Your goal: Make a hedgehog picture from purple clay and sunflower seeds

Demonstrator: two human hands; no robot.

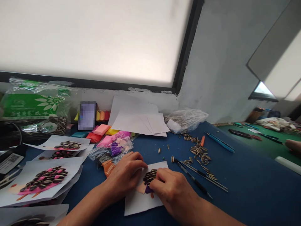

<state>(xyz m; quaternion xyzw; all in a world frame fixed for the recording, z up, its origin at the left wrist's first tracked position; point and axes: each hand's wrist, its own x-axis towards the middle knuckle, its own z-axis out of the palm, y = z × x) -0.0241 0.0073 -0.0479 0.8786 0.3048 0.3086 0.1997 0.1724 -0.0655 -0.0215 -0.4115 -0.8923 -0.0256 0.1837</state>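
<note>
A small white paper (136, 208) lies on the blue table before me. On it is a picture of peach and purple clay (148, 189) covered with rows of striped sunflower seeds (150, 176). My left hand (129, 172), fingers bent, holds the paper at its left side. The thumb and fingers of my right hand (170, 186) are pinched together at the right edge of the seed rows; whatever is between the fingertips is hidden. Loose sunflower seeds (199, 152) are scattered to the right, beside pens (195, 180) and tweezers (207, 175).
Finished-looking seed pictures (43, 180) are stacked at left. Behind them stand a bag of seeds (35, 103) and a phone (87, 115). Coloured clay packs (117, 142), white sheets (141, 119) and a plastic bag (188, 117) line the back. Blue tweezers (219, 142) lie right.
</note>
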